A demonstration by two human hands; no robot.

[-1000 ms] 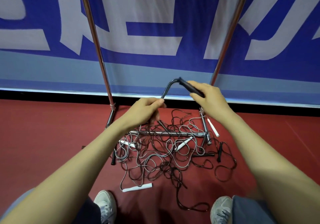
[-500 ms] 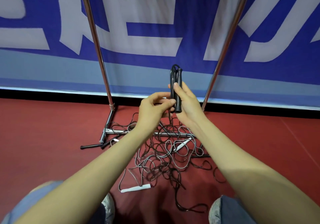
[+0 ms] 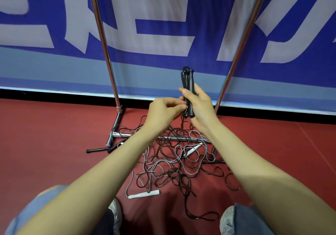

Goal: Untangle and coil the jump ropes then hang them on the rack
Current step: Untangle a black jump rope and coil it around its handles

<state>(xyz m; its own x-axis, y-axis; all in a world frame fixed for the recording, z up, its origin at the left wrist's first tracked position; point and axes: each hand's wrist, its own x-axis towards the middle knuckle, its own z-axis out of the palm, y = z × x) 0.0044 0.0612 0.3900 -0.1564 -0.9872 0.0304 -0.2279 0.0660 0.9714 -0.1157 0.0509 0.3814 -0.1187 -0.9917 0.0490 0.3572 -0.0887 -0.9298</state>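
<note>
My right hand [image 3: 201,107] grips two black jump-rope handles [image 3: 189,87] held upright side by side, their tops poking above my fingers. My left hand [image 3: 163,111] pinches the black cord just below and beside the handles. The cord drops from there into a tangled pile of black and grey jump ropes [image 3: 174,163] on the red floor. A white handle [image 3: 143,194] lies at the pile's near edge and another white handle [image 3: 192,149] inside it. The metal rack's two poles [image 3: 103,40] rise on either side, with its base bar [image 3: 127,135] running under the ropes.
A blue and white banner [image 3: 163,25] hangs just behind the rack. Black handles [image 3: 96,150] lie by the rack's left foot. My shoes [image 3: 115,211] and knees sit at the bottom edge, close to the pile.
The handles went from spread apart at an angle to upright and together in my right hand. My left hand rose from the pile to the cord beside them.
</note>
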